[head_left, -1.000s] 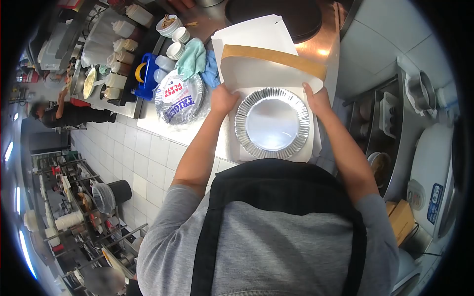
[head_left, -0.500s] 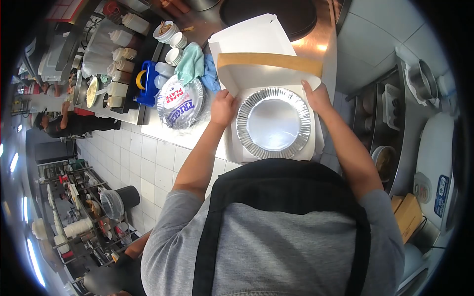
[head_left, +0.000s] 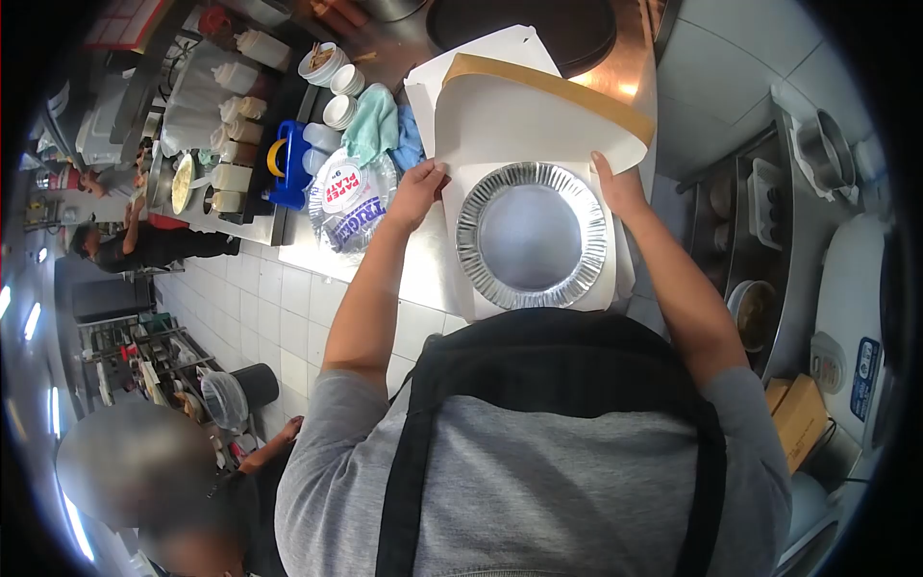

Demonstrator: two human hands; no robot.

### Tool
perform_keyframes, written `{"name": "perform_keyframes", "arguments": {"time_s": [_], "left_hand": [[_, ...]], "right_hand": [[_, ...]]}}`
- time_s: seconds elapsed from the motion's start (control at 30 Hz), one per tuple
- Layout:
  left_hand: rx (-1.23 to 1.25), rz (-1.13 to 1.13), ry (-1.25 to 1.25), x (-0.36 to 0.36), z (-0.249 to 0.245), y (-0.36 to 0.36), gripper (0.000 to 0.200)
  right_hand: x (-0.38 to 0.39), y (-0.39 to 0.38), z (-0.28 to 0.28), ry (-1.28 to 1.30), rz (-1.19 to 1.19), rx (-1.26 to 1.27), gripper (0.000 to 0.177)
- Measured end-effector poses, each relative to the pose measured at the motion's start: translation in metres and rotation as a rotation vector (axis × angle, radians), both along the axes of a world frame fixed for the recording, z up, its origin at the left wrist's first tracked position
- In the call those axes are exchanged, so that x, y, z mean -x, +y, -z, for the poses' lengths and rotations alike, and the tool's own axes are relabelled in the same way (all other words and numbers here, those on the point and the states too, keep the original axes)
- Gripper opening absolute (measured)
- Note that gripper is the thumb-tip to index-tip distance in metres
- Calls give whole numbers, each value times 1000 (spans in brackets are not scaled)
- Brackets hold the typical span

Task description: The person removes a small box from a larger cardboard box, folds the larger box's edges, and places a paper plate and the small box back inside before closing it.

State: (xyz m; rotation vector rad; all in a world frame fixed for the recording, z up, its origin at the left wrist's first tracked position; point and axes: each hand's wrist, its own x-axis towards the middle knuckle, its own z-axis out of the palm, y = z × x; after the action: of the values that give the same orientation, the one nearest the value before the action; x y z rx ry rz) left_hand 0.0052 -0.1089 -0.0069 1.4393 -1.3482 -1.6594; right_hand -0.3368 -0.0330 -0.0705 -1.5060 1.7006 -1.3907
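Observation:
A silver foil-coated paper plate (head_left: 531, 236) with a fluted rim lies face up in the base of a white cardboard box (head_left: 461, 279). Its white lid (head_left: 519, 120), edged in brown, stands raised on the far side. My left hand (head_left: 420, 192) has its fingers closed at the box's far left corner. At the far right corner, my right hand (head_left: 621, 189) grips the cardboard, thumb inside and the other fingers mostly hidden behind. Under and behind the lid is another white cardboard piece (head_left: 423, 85).
Left of the box lie a plastic-wrapped pack of paper plates (head_left: 351, 207), a green cloth (head_left: 370, 125) and a blue jug (head_left: 286, 163). White cups (head_left: 339, 111) stand beyond. A dark round tray (head_left: 524, 34) is at the back. A co-worker (head_left: 183, 490) is close behind on the left.
The lid has swung up and away, its brown edge now slanting down to the right. My left hand has shifted slightly left and up. A co-worker has come further into view at lower left.

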Motion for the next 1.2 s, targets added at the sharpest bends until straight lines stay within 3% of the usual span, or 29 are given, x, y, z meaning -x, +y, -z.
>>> {"name": "perform_keyframes", "arguments": {"time_s": [0.2,0.4,0.7,0.9,1.0,1.1,1.2], "left_hand": [[-50,-33,379,-5,17,1,21],[-22,-60,521,-3,17,9,24],[40,-58,497,-3,23,8,22],[388,73,216,-9,50,-8,18],[520,-53,-251,1,61,3,17],[561,-100,-481,11,37,22,20],[884,66,-647,6,40,20,28]], "right_hand": [[3,0,5,104,-11,101,26],[3,0,2,98,-45,94,26],[1,-2,2,126,-58,63,27],[0,-3,7,47,-56,-65,29],[0,-2,4,-36,-79,-195,30],[-8,2,-22,-22,-56,-239,30],[-15,5,-32,-29,-25,-268,30]]}}
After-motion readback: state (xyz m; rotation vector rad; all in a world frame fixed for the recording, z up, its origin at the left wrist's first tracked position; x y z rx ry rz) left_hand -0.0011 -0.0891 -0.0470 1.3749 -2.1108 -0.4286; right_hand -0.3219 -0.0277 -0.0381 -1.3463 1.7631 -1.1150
